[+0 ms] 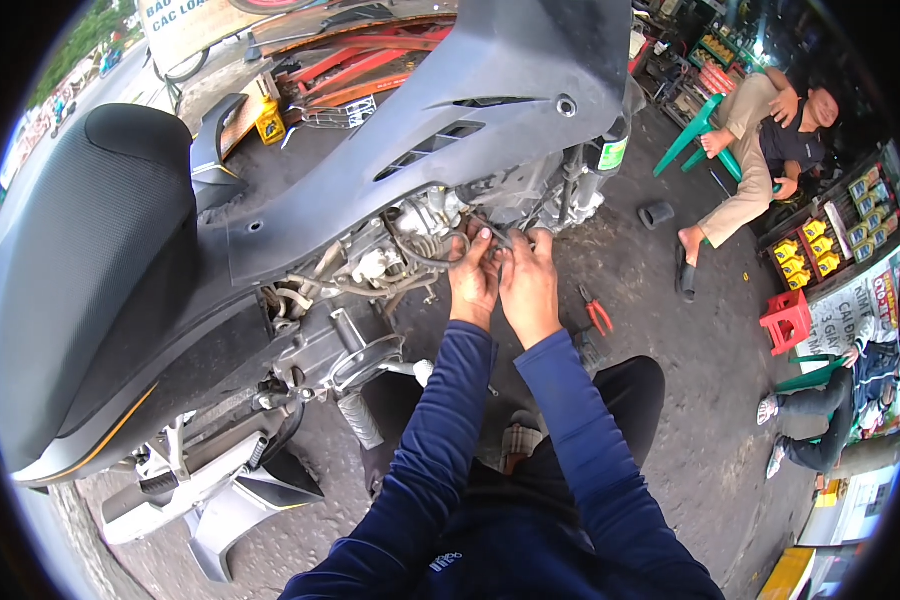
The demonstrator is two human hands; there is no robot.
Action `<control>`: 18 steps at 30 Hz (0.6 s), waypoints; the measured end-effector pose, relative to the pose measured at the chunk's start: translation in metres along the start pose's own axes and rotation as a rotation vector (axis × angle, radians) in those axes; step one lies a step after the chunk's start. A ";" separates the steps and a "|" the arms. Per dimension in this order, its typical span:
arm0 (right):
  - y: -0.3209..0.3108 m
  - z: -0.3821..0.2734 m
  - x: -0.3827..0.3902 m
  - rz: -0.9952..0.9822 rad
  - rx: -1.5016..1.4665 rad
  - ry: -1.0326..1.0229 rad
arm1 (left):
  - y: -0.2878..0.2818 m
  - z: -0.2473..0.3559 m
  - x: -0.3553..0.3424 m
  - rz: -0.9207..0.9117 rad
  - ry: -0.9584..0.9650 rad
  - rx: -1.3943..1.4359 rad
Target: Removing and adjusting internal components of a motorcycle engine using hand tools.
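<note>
Motorbike (325, 205) at 10 o'clock; long axis 8–2, front pointing 2, seat (95, 270) end 8 | left hand (475, 278), right hand (530, 285): curled together by exposed engine (375, 265), grasp can't tell | red-handled pliers (598, 313) on ground (710, 400), 3 o'clock.

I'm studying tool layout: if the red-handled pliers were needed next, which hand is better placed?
Probably the right hand: the red-handled pliers lie to its right, nearer it than the left hand. Both hands are at the motorbike.
</note>
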State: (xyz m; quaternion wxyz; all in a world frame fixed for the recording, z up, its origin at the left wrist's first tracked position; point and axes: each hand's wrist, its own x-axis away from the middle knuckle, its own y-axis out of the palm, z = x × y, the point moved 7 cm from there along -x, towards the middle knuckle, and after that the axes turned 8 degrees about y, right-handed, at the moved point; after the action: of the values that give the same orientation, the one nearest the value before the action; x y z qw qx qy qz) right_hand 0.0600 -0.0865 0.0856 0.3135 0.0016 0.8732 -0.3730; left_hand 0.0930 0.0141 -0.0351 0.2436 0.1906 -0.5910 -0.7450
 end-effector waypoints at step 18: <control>0.003 -0.001 -0.013 0.141 -0.114 0.112 | 0.000 -0.001 -0.002 -0.028 0.005 0.056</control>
State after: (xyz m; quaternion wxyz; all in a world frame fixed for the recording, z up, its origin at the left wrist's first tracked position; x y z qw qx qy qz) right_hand 0.0704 -0.0808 0.0909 0.2892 0.0662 0.9070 -0.2989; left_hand 0.0948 0.0142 -0.0355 0.2294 0.2074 -0.6082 -0.7311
